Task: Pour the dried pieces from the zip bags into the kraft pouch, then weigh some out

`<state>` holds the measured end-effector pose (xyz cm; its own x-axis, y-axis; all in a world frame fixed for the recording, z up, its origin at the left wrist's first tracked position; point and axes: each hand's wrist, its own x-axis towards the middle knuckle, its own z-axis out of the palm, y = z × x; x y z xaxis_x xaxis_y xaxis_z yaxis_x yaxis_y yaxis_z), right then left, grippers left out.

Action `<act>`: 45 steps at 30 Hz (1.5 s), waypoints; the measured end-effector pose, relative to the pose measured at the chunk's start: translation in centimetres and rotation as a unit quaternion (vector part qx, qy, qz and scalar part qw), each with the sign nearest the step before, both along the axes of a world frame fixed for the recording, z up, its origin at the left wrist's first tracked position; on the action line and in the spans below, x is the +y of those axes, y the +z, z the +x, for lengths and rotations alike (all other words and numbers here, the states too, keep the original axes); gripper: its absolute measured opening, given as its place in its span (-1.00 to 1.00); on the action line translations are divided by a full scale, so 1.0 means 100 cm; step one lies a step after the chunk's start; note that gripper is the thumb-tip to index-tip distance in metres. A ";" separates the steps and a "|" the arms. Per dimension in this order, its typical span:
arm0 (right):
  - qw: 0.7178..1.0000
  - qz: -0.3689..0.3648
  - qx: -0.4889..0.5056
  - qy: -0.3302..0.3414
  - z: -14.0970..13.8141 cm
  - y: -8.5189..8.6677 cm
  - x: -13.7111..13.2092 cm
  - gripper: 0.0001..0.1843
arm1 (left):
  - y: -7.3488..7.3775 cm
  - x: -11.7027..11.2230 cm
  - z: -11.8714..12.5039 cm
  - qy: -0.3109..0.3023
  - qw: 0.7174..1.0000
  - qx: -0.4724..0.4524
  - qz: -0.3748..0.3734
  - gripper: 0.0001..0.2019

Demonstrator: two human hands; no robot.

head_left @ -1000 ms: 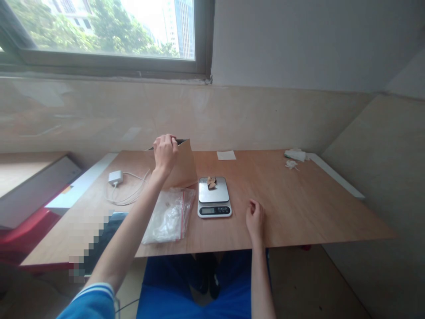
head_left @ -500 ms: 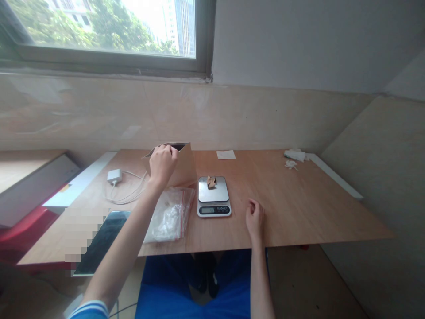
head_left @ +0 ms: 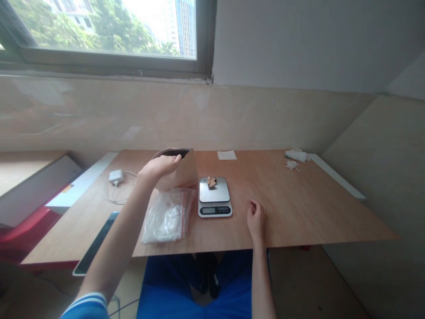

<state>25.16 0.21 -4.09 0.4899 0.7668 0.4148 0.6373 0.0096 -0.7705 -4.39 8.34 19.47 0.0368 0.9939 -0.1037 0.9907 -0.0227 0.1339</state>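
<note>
The left hand (head_left: 161, 165), its grip unclear, is at the open mouth of the paper bag (head_left: 184, 174) beside the scale (head_left: 215, 196), and the loosely curled right hand (head_left: 256, 219), closure also unclear, would best steady it

The wood-brown tabletop (head_left: 308, 208) bears 1 digital scale (head_left: 215, 195). Left of the scale stand an open brown paper bag (head_left: 184, 173) and clear plastic bags (head_left: 166, 221), then, farther left, a corded white charger (head_left: 116, 177) and a dark tablet (head_left: 97, 243). Behind the scale lies 1 white paper (head_left: 227, 155); well to its right, a crumpled white bundle (head_left: 296, 155).
</note>
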 end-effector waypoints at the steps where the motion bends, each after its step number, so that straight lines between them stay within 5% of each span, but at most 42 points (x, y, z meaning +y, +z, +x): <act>1: 1.000 0.000 0.000 0.000 0.000 0.000 0.000 -0.70 | 0.000 0.000 0.000 -0.002 1.000 -0.001 -0.003 -0.45; 19: 1.000 0.000 -0.009 0.012 -0.001 0.006 -0.001 -0.70 | -0.011 0.004 -0.001 0.014 0.999 0.039 0.004 -0.43; 28: 1.000 -0.008 -0.014 0.022 -0.001 0.008 -0.002 -0.67 | -0.027 0.003 -0.014 -0.072 0.989 0.069 0.111 -0.66; 37: 1.000 -0.010 -0.019 0.020 -0.001 0.007 -0.002 -0.68 | -0.021 -0.006 -0.010 -0.092 0.990 0.085 0.068 -0.54; 42: 0.999 -0.007 -0.025 0.021 -0.001 0.007 -0.002 -0.66 | -0.015 -0.011 -0.005 -0.022 0.998 0.031 0.054 -0.40; 45: 0.999 -0.001 -0.027 0.019 0.000 0.005 0.000 -0.65 | -0.016 -0.011 -0.007 -0.047 0.996 0.045 0.059 -0.44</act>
<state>25.15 0.17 -3.56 0.4383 0.7851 0.4376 0.6767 0.0322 -0.7355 -5.12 7.28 17.83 0.1264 0.9920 0.0070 0.9914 -0.1265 0.0349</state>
